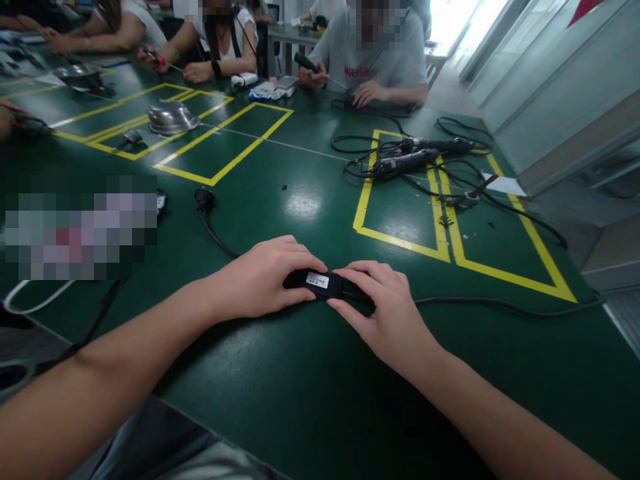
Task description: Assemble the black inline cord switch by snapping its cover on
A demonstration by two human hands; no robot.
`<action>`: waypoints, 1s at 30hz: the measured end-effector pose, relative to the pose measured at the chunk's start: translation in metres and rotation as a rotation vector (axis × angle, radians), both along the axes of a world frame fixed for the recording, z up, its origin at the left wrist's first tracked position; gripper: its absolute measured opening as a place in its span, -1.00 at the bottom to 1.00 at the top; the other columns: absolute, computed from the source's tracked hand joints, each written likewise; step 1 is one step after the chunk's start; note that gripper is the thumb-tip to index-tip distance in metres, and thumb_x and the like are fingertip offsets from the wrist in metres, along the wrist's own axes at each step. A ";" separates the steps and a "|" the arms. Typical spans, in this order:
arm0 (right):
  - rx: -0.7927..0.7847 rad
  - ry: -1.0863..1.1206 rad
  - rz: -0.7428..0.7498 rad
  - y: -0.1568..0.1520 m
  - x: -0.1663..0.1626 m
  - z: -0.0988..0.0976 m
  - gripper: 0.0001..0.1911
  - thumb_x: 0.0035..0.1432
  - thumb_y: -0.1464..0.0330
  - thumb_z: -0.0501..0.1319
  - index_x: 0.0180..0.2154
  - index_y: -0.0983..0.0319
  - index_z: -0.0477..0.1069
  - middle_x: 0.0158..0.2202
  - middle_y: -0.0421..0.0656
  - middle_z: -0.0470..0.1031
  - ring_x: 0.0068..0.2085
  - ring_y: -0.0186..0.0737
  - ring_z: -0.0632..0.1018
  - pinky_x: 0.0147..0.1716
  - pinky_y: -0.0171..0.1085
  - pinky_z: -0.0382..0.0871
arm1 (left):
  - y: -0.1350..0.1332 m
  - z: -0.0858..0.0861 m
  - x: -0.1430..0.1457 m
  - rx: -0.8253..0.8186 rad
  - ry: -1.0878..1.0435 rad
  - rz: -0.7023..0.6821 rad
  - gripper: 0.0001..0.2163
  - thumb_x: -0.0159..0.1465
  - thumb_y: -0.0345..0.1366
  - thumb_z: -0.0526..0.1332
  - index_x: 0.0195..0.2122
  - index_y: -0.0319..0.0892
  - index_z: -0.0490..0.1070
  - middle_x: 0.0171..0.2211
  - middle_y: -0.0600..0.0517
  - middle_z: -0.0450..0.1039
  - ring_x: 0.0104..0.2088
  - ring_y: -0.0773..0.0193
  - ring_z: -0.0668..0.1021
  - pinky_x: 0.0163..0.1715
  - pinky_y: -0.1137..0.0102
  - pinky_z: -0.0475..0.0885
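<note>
A small black box [334, 287] with a white printed label lies low over the green table, in line with a black cable. My left hand [267, 277] grips its left end between thumb and fingers. At its right end, the thumb and fingers of my right hand [383, 300] close around the box and the cable. A black power plug [204, 199] rests on the table beyond my left hand, its cord running toward that hand. Past my right hand the black cable [500, 305] stretches to the table's right edge. My fingers hide parts of the box.
Black electric screwdrivers [407, 162] with coiled cords lie ahead right, among yellow tape outlines. A shiny metal bowl [173, 118] stands far left. Across the table a person [385, 67] holds a screwdriver with a dark green handle [306, 63]. Other people sit along the far left.
</note>
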State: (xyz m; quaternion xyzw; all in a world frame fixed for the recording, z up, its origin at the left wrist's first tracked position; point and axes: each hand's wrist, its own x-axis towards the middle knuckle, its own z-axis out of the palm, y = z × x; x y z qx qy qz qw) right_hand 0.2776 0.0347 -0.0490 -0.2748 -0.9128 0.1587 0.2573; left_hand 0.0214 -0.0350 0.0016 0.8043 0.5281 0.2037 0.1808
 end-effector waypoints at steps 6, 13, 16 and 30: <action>-0.014 0.021 -0.010 -0.003 -0.003 0.003 -0.67 0.42 0.23 0.29 0.16 0.12 0.47 0.02 0.02 0.66 0.01 0.14 0.64 0.00 0.10 0.44 | 0.000 -0.006 -0.005 -0.062 -0.260 0.080 -0.44 0.39 -0.18 0.44 0.37 -0.08 0.39 0.01 -0.04 0.74 -0.06 0.13 0.72 -0.04 0.28 0.56; 0.002 0.097 -0.009 -0.002 -0.004 0.005 -0.91 0.40 0.31 0.26 -0.08 0.14 0.44 -0.19 -0.08 0.61 -0.18 -0.01 0.61 -0.13 -0.03 0.39 | 0.013 -0.016 -0.026 0.042 -0.026 0.371 -0.75 0.38 -0.15 0.36 0.00 -0.11 0.49 0.03 -0.12 0.70 0.03 -0.03 0.69 0.08 0.05 0.58; 0.014 0.063 0.026 -0.001 -0.006 0.006 -0.98 0.41 0.37 0.26 -0.17 0.14 0.46 -0.21 -0.08 0.61 -0.17 -0.01 0.60 -0.17 -0.06 0.37 | 0.013 -0.015 -0.030 0.050 0.018 0.300 -0.85 0.42 -0.15 0.30 -0.13 -0.11 0.52 0.09 -0.13 0.68 0.11 -0.05 0.65 0.17 0.01 0.54; -0.037 0.039 0.059 -0.002 -0.006 0.005 -0.95 0.46 0.39 0.28 -0.12 0.17 0.55 -0.22 -0.12 0.63 -0.25 -0.15 0.66 -0.26 -0.19 0.51 | -0.004 0.008 -0.015 -0.111 0.113 0.059 -0.90 0.40 -0.24 0.25 -0.26 -0.11 0.44 -0.37 0.05 0.54 -0.39 0.20 0.53 -0.36 0.34 0.28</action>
